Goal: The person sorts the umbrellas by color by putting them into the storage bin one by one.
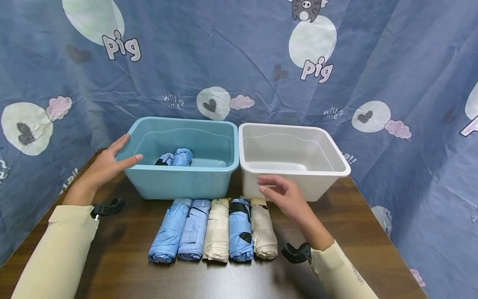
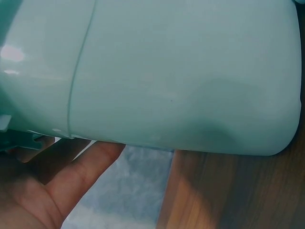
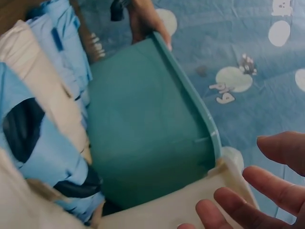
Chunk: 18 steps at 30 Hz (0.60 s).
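Note:
My left hand (image 1: pixel 106 164) touches the left end of a teal plastic bin (image 1: pixel 183 183), thumb over the front rim and fingers along the side. In the left wrist view its fingers (image 2: pixel 88 167) lie against the bin's outer wall. Two blue rolled fabric bundles (image 1: pixel 182 158) lie inside that bin. My right hand (image 1: pixel 285 197) hovers before the white bin (image 1: pixel 313 185), fingers loosely bent and holding nothing. Below it lies a beige rolled bundle (image 1: pixel 263 232), at the right end of a row with a blue, black-patched one (image 1: pixel 240 236), a cream one (image 1: pixel 217 232) and more blue ones (image 1: pixel 169 232).
Both bins stand side by side at the back of a brown wooden table (image 1: pixel 209 280). A blue curtain (image 1: pixel 239 50) with pig prints hangs right behind them. Black wrist straps (image 1: pixel 108 207) are on both arms.

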Each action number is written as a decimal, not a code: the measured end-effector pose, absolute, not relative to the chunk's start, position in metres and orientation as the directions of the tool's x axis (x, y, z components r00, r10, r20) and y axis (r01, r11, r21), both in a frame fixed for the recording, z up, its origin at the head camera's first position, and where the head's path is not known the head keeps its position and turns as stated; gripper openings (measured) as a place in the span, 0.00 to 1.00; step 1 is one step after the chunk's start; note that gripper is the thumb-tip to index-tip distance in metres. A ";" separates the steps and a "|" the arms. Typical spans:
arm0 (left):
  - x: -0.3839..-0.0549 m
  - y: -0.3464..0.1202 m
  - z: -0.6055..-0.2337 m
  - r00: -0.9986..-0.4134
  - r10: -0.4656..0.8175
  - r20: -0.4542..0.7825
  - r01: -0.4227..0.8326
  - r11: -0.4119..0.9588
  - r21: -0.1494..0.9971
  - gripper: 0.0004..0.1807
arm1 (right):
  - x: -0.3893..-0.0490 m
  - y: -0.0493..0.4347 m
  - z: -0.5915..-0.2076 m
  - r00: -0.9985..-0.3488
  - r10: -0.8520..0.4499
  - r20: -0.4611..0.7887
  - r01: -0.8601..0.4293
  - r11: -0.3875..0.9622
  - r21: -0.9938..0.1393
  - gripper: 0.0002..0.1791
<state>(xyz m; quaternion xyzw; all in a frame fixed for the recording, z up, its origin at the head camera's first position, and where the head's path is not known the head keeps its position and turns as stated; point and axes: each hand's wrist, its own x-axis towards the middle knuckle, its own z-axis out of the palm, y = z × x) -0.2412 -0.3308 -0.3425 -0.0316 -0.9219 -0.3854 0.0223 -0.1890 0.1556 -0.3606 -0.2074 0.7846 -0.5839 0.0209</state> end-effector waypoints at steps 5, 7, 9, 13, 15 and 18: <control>-0.243 -0.330 -0.343 -0.997 0.037 0.064 0.071 0.703 0.708 0.52 | -0.184 0.160 -0.373 -0.922 -0.341 0.183 -0.269 0.227 -0.936 0.22; -0.242 -0.330 -0.343 -0.997 0.038 0.062 0.070 0.701 0.710 0.52 | -0.183 0.161 -0.379 -0.929 -0.333 0.161 -0.245 0.228 -0.942 0.22; -0.243 -0.330 -0.343 -0.997 0.036 0.061 0.069 0.701 0.710 0.52 | -0.181 0.164 -0.384 -0.937 -0.319 0.144 -0.225 0.236 -0.945 0.22; -0.242 -0.330 -0.342 -0.997 0.034 0.067 0.072 0.704 0.706 0.52 | -0.179 0.168 -0.395 -0.952 -0.290 0.103 -0.180 0.255 -0.950 0.22; -0.242 -0.331 -0.342 -0.997 0.034 0.068 0.072 0.706 0.704 0.52 | -0.178 0.170 -0.402 -0.956 -0.282 0.082 -0.159 0.264 -0.951 0.23; -0.242 -0.331 -0.343 -0.997 0.038 0.072 0.077 0.705 0.705 0.52 | -0.176 0.174 -0.411 -0.959 -0.277 0.058 -0.139 0.280 -0.950 0.23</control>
